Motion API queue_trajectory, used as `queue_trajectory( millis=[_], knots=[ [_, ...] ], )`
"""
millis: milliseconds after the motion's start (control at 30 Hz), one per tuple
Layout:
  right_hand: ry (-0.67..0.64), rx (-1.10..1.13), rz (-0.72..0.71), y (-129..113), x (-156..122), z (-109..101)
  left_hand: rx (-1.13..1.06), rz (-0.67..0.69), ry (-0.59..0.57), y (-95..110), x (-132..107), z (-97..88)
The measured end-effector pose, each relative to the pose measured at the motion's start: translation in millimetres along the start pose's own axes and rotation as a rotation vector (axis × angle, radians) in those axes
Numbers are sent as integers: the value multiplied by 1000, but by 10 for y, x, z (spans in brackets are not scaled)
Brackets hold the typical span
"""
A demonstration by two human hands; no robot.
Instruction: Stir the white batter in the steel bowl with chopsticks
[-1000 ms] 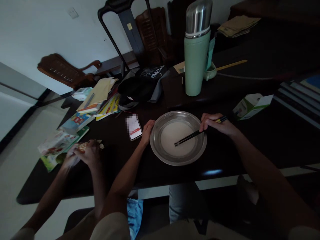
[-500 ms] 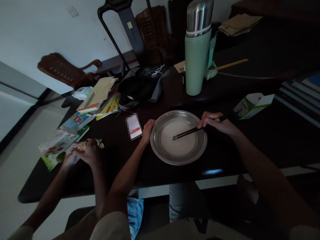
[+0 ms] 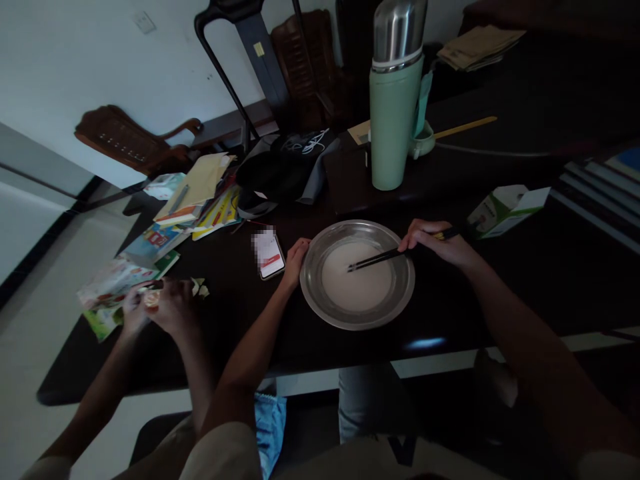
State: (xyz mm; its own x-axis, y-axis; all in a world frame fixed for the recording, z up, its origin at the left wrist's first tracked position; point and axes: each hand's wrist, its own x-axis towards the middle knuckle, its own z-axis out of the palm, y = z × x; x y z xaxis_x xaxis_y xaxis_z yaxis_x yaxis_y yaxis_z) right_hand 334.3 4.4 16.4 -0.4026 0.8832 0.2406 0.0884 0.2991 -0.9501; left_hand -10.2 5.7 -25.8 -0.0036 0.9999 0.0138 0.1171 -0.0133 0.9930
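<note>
A wide steel bowl (image 3: 311, 287) stands on the dark table in front of me, with a milky, off-white liquid (image 3: 356, 291) in its bottom. My left hand (image 3: 296, 261) is closed on the bowl's left rim; its thumb and some fingers are partly hidden. Over the right rim, my right hand (image 3: 431, 241) grips a pair of dark chopsticks (image 3: 376, 259) near their upper ends. They slant down to the left, and their tips meet the liquid close to its middle. A phone (image 3: 271, 255) with a lit screen lies just left of my left hand.
At the left, another person's hands (image 3: 167, 307) hold a partly peeled orange fruit. Books and papers (image 3: 193, 190) pile up behind them. A green thermos (image 3: 393, 127) stands beyond the bowl; an opened carton (image 3: 505, 212) and stacked books (image 3: 595, 200) lie to the right.
The chopsticks have shifted slightly up and to the right in the liquid, along with my right hand. My left hand stays on the rim. The other person's hands have turned the fruit.
</note>
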Motion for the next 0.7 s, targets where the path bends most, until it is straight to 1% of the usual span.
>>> queue_trajectory(
  millis=[67,133,167,233,300,367,500,567,600,700],
  knots=[
    [85,3,-1,25,-7,-43,5,9,3,2,1,1],
    [115,42,-15,45,-19,-76,13,12,3,3,3,-2],
    [99,64,-21,50,-24,-80,15,10,1,2,5,-4],
    [26,88,-27,44,-26,-57,18,6,1,-2,7,-9],
    [-38,73,-24,26,-16,-12,26,4,5,-8,7,-11],
    [-45,36,-15,12,-4,17,33,4,7,-13,6,-10],
    [84,41,-7,32,-9,-41,32,17,5,-18,6,-3],
    [103,89,-29,50,-22,-84,38,13,4,-19,8,-2],
    [81,109,-37,54,-28,-92,45,11,4,-19,9,-2],
    [-52,108,-22,37,-28,-51,59,10,8,-20,11,-6]
  ],
)
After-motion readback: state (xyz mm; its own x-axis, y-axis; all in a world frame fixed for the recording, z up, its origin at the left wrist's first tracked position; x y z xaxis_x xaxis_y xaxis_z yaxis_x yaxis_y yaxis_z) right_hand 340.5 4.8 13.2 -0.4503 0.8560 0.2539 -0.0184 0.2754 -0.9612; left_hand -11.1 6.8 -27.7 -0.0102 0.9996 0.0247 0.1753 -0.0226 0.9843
